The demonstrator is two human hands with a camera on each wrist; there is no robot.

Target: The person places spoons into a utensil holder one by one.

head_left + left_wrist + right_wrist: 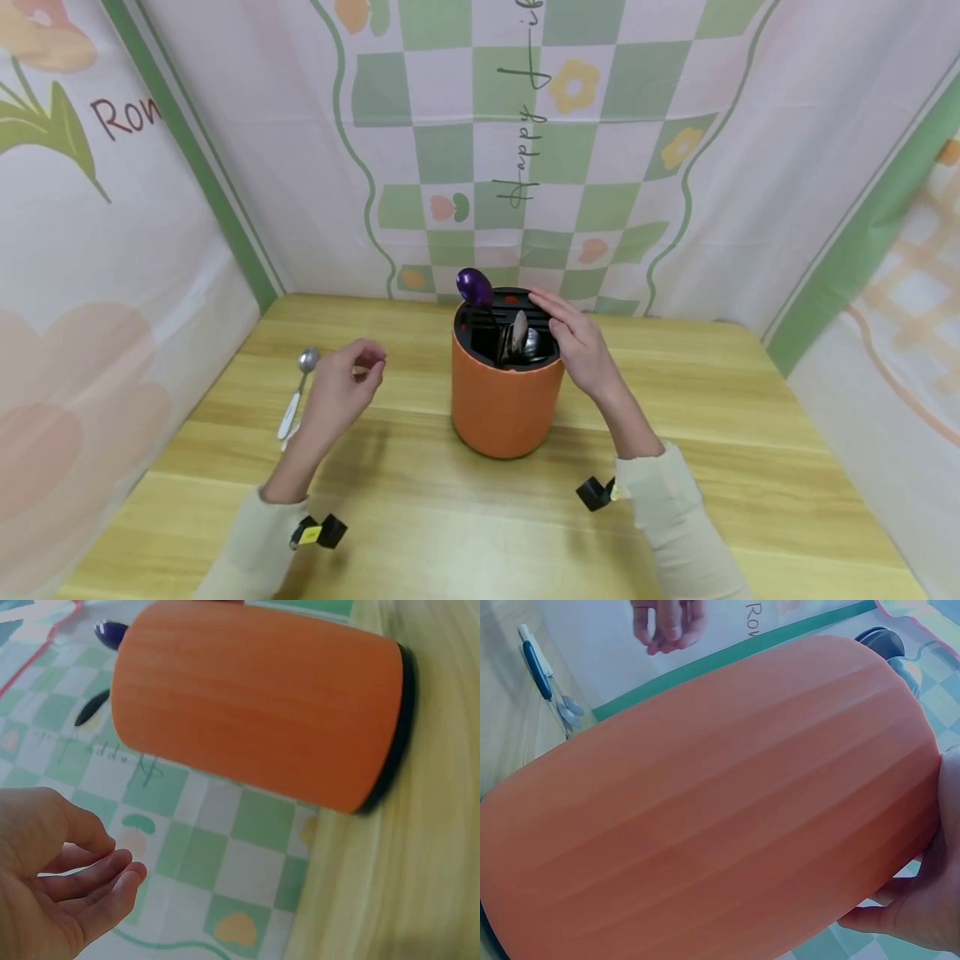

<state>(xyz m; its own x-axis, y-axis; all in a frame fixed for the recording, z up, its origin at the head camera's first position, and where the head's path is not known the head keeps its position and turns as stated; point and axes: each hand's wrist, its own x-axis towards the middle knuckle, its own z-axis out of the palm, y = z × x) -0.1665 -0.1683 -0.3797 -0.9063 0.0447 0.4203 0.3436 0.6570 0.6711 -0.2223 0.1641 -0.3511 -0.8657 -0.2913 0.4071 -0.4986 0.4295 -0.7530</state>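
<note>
An orange utensil holder (504, 412) with a black slotted top (480, 321) stands upright on the wooden table. A purple spoon (474, 286) sticks up from its back left, and several metal and dark utensils (521, 333) fill the front opening. My right hand (581, 346) rests against the holder's right rim, its fingers stretched along the top edge. Left of the holder, my left hand (347, 385) hovers with loosely bent fingers and nothing between them; the left wrist view shows that hand (67, 877) apart from the holder.
Beside the left forearm lies a spoon (289, 412) with a white handle; a second, dark-handled spoon (537, 669) lies alongside it in the right wrist view. Patterned cloth (510, 150) hangs behind the table and at both sides.
</note>
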